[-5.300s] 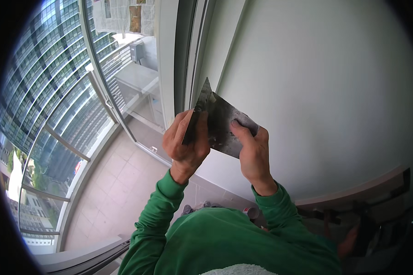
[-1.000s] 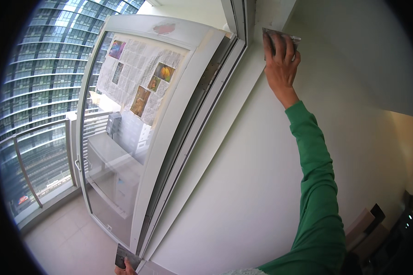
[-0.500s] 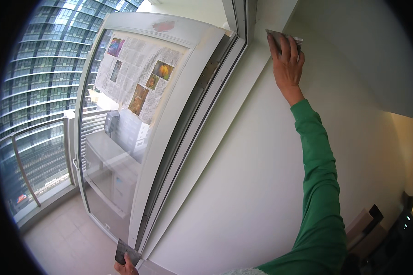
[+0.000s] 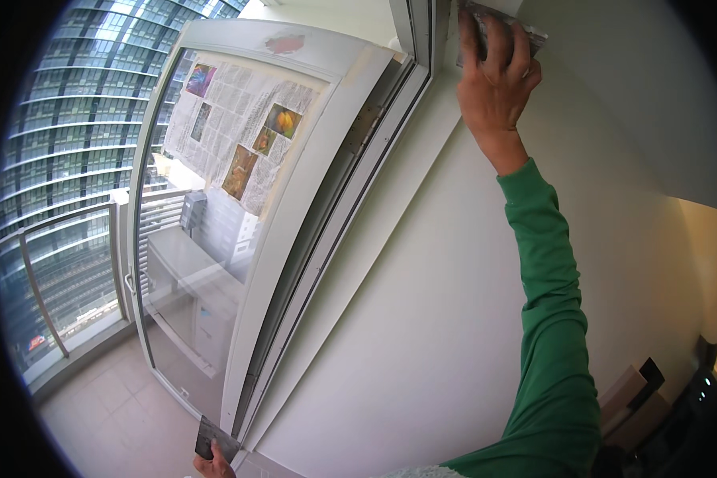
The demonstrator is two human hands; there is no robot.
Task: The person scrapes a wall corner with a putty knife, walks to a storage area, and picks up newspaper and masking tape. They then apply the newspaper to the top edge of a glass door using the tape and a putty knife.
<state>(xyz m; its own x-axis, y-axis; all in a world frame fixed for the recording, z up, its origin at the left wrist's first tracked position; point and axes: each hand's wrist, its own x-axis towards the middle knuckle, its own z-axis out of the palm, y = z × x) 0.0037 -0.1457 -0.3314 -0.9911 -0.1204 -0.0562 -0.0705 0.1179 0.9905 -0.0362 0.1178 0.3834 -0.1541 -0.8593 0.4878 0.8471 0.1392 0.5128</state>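
High on the wall, at the top of the view, my right hand [image 4: 498, 92] grips a flat metal scraper [image 4: 534, 37]. Its fingers press on the blade, which lies against the wall beside the upper door frame. The green-sleeved right arm stretches up from the lower edge. Low down, my left hand [image 4: 215, 464] holds a second scraper [image 4: 213, 438], dark grey and broad, with a finger along its blade. That blade overlaps the foot of the door frame [image 4: 336, 231] in view; whether it touches cannot be told. The white wall [image 4: 422, 319] has a raised strip along the frame.
A white-framed glass door [image 4: 195, 311] stands open at left, with newspaper [image 4: 239, 119] stuck on its pane. Beyond are a balcony railing [image 4: 64, 211], a tiled floor [image 4: 103, 406] and a glass tower [image 4: 80, 151]. Dark objects [image 4: 653, 382] stand at lower right.
My right hand has moved upward and slightly left with its scraper, toward the top of the door frame. My left hand and its scraper have shifted slightly left.
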